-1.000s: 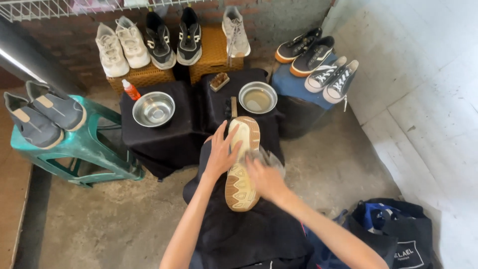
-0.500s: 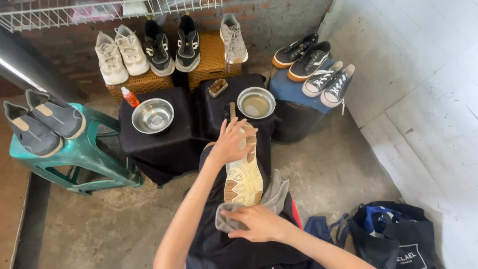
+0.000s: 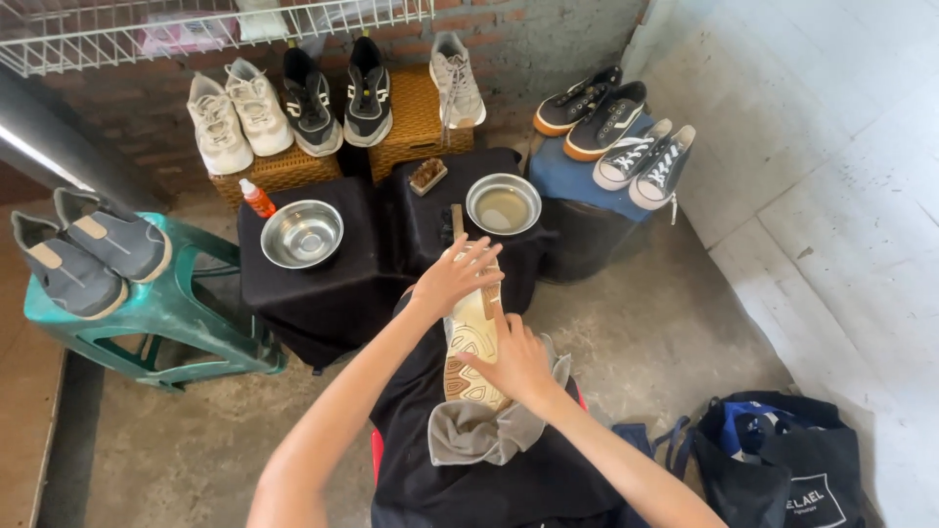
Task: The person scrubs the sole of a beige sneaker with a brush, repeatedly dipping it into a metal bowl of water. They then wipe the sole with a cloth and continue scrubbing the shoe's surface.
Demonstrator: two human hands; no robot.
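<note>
Far left: pair of grey slip-on shoes (image 3: 88,249) rests on a teal plastic stool (image 3: 166,323). Next, an empty round steel bowl (image 3: 302,234) sits on a black-draped counter (image 3: 333,284), small orange bottle (image 3: 257,198) just beside it. Centre: left hand (image 3: 456,278), fingers spread, grips the toe end of a cream shoe with tan patterned sole (image 3: 471,352), sole facing up, lying on the black cloth over the lap. Right hand (image 3: 516,364) presses flat on the sole's middle, fingers extended, not closed; a crumpled grey rag (image 3: 484,430) lies under and beside it, possibly pinned by the palm. Behind: second steel bowl holding cloudy liquid (image 3: 504,204). Far right: black tote bag (image 3: 782,469) on the concrete floor.
</note>
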